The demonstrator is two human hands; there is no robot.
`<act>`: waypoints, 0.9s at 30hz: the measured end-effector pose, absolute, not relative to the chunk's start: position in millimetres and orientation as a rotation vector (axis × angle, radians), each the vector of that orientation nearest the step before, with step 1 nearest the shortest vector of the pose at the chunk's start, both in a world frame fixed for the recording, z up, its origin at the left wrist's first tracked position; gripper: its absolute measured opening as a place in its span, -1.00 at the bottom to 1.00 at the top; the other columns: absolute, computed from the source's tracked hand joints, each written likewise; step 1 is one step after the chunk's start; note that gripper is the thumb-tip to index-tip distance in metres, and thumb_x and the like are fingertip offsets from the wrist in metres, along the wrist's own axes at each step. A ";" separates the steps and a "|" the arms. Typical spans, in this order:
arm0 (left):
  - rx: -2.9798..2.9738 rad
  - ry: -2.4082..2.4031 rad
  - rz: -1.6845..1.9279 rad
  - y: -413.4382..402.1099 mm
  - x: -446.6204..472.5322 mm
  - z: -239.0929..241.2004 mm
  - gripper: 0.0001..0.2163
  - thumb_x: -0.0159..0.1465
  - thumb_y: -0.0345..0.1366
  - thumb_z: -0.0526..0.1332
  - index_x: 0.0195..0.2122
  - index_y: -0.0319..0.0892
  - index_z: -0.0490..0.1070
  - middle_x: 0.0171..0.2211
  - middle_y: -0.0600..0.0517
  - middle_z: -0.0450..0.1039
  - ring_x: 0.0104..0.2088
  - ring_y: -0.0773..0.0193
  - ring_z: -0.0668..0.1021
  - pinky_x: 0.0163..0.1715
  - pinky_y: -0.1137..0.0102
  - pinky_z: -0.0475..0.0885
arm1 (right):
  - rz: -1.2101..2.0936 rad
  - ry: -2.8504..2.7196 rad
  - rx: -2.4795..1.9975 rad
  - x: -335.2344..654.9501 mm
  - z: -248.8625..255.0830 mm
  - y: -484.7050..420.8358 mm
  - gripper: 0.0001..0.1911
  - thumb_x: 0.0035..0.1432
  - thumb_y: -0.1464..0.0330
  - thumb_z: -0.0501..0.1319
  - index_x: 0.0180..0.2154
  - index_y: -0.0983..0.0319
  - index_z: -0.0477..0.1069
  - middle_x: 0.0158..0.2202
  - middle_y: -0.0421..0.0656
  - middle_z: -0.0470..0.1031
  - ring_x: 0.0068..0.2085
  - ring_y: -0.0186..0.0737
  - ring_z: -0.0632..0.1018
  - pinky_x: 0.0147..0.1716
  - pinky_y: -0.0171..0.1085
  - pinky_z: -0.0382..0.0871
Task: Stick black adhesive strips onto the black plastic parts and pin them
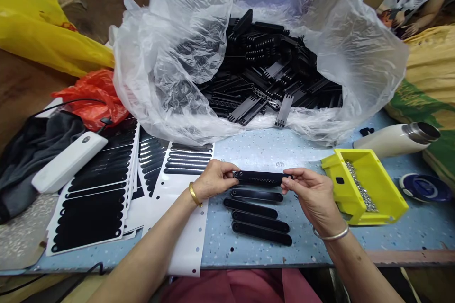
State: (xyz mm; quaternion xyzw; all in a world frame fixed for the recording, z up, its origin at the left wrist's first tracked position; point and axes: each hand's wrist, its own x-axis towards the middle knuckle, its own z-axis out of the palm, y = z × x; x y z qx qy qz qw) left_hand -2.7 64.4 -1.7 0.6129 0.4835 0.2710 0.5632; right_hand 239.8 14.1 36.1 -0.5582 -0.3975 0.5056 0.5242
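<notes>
Between my two hands a long black plastic strip (261, 178) is held level above the table. My left hand (215, 177) pinches its left end, thumb below and fingers above. At the other end, my right hand (308, 187) grips it between thumb and fingertips. Just below lie several black rounded bars (261, 218), roughly side by side on the blue speckled table (216, 251). Left of them a white sheet with black adhesive strips (188, 161) lies partly under my left forearm. To the right of my right hand stands a yellow bin (387, 199) holding small metal pieces (360, 187).
A large clear plastic bag (149, 71) full of black plastic parts (256, 75) fills the back. Stacked sticker sheets (95, 208) and a white oblong device (69, 161) lie left. A white bottle (387, 139) and blue round object (424, 187) are right. Other people sit beyond.
</notes>
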 end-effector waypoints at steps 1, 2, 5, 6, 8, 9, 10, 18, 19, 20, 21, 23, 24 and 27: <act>1.421 1.134 0.637 64.7 -3.1 -1.4 -0.76 -0.06 -0.44 0.29 -0.32 -0.18 0.62 -0.66 0.09 0.43 -0.64 0.36 0.43 -0.60 0.49 0.31 | 1.213 -0.960 -1.346 238.9 35.9 13.8 -0.76 -0.16 0.35 0.46 -0.37 0.26 0.54 -0.59 -0.19 0.52 -0.59 -0.29 0.52 -0.59 -0.30 0.46; 1.398 1.131 0.642 65.0 -3.4 -1.3 -0.75 -0.06 -0.44 0.30 -0.32 -0.19 0.62 -0.66 0.09 0.43 -0.64 0.36 0.43 -0.60 0.49 0.32 | 1.219 -0.968 -1.357 237.7 35.4 13.5 -0.76 -0.15 0.35 0.46 -0.37 0.26 0.54 -0.58 -0.19 0.52 -0.59 -0.28 0.53 -0.59 -0.29 0.46; 1.352 1.120 0.645 65.1 -4.3 -3.0 -0.75 -0.06 -0.44 0.29 -0.32 -0.19 0.61 -0.66 0.09 0.43 -0.66 0.36 0.44 -0.60 0.48 0.33 | 1.232 -0.973 -1.375 233.8 33.3 12.7 -0.76 -0.14 0.34 0.46 -0.37 0.27 0.53 -0.59 -0.20 0.51 -0.59 -0.27 0.53 -0.60 -0.29 0.46; 1.350 1.112 0.640 65.0 -4.5 -4.0 -0.76 -0.05 -0.44 0.29 -0.32 -0.19 0.60 -0.66 0.09 0.43 -0.66 0.36 0.44 -0.60 0.48 0.34 | 1.235 -0.970 -1.379 232.6 32.6 12.5 -0.76 -0.15 0.33 0.46 -0.37 0.27 0.53 -0.59 -0.20 0.51 -0.60 -0.28 0.53 -0.60 -0.29 0.46; 1.352 1.105 0.635 64.8 -4.8 -5.9 -0.78 -0.04 -0.44 0.29 -0.33 -0.19 0.60 -0.65 0.09 0.43 -0.66 0.35 0.45 -0.60 0.47 0.34 | 1.236 -0.962 -1.388 231.0 31.3 12.1 -0.75 -0.15 0.33 0.46 -0.37 0.27 0.53 -0.59 -0.20 0.51 -0.60 -0.28 0.53 -0.61 -0.29 0.45; 1.354 1.105 0.635 64.8 -5.0 -6.6 -0.78 -0.04 -0.43 0.29 -0.33 -0.19 0.60 -0.66 0.09 0.43 -0.66 0.35 0.45 -0.60 0.47 0.34 | 1.235 -0.960 -1.392 230.5 30.7 11.9 -0.75 -0.15 0.33 0.46 -0.37 0.26 0.53 -0.59 -0.20 0.51 -0.60 -0.28 0.52 -0.61 -0.30 0.45; 1.359 1.108 0.634 64.7 -5.1 -7.0 -0.78 -0.04 -0.43 0.29 -0.33 -0.19 0.60 -0.66 0.09 0.43 -0.66 0.35 0.45 -0.59 0.47 0.34 | 1.235 -0.958 -1.394 230.3 30.0 11.8 -0.75 -0.15 0.33 0.46 -0.37 0.26 0.54 -0.59 -0.20 0.52 -0.61 -0.28 0.52 -0.61 -0.30 0.45; 1.416 1.116 0.635 65.4 -5.2 -5.2 -0.78 -0.02 -0.42 0.30 -0.31 -0.18 0.60 -0.67 0.10 0.41 -0.65 0.36 0.43 -0.58 0.47 0.34 | 1.238 -0.925 -1.418 231.8 24.0 9.8 -0.75 -0.18 0.35 0.47 -0.38 0.27 0.53 -0.61 -0.19 0.52 -0.63 -0.28 0.52 -0.62 -0.31 0.44; 1.417 1.116 0.640 65.4 -5.1 -4.8 -0.78 -0.02 -0.43 0.30 -0.31 -0.19 0.60 -0.67 0.10 0.41 -0.65 0.36 0.43 -0.59 0.48 0.33 | 1.241 -0.923 -1.422 231.7 23.7 9.5 -0.74 -0.18 0.34 0.47 -0.38 0.27 0.53 -0.61 -0.19 0.53 -0.62 -0.28 0.52 -0.62 -0.30 0.44; 1.416 1.117 0.645 65.3 -4.9 -4.6 -0.78 -0.02 -0.43 0.30 -0.31 -0.19 0.61 -0.67 0.10 0.41 -0.65 0.36 0.43 -0.59 0.48 0.33 | 1.243 -0.922 -1.428 231.6 23.5 9.3 -0.74 -0.17 0.34 0.47 -0.37 0.27 0.53 -0.60 -0.18 0.53 -0.62 -0.28 0.52 -0.62 -0.30 0.45; 1.416 1.117 0.648 65.2 -4.8 -4.4 -0.78 -0.02 -0.43 0.30 -0.31 -0.19 0.61 -0.68 0.10 0.41 -0.65 0.36 0.42 -0.60 0.48 0.32 | 1.243 -0.922 -1.433 231.5 23.3 9.2 -0.74 -0.17 0.34 0.46 -0.37 0.27 0.53 -0.60 -0.18 0.54 -0.62 -0.27 0.52 -0.62 -0.30 0.45; 1.416 1.118 0.651 65.0 -4.7 -4.5 -0.78 -0.02 -0.43 0.30 -0.31 -0.19 0.61 -0.68 0.10 0.41 -0.65 0.36 0.42 -0.60 0.48 0.32 | 1.244 -0.925 -1.439 231.3 23.2 9.2 -0.75 -0.16 0.33 0.46 -0.38 0.27 0.54 -0.60 -0.17 0.54 -0.61 -0.27 0.53 -0.62 -0.30 0.45; 1.416 1.116 0.651 64.9 -4.6 -4.6 -0.78 -0.02 -0.43 0.30 -0.31 -0.19 0.60 -0.68 0.10 0.41 -0.65 0.36 0.43 -0.60 0.48 0.32 | 1.244 -0.926 -1.440 231.2 23.1 9.4 -0.75 -0.16 0.33 0.46 -0.38 0.27 0.54 -0.60 -0.17 0.54 -0.61 -0.27 0.53 -0.63 -0.30 0.45; 1.412 1.111 0.652 64.9 -4.5 -4.4 -0.79 -0.01 -0.43 0.30 -0.31 -0.20 0.60 -0.67 0.10 0.41 -0.65 0.36 0.43 -0.60 0.49 0.33 | 1.243 -0.934 -1.448 230.9 23.1 10.2 -0.76 -0.17 0.33 0.46 -0.39 0.28 0.53 -0.60 -0.16 0.55 -0.62 -0.28 0.52 -0.64 -0.32 0.44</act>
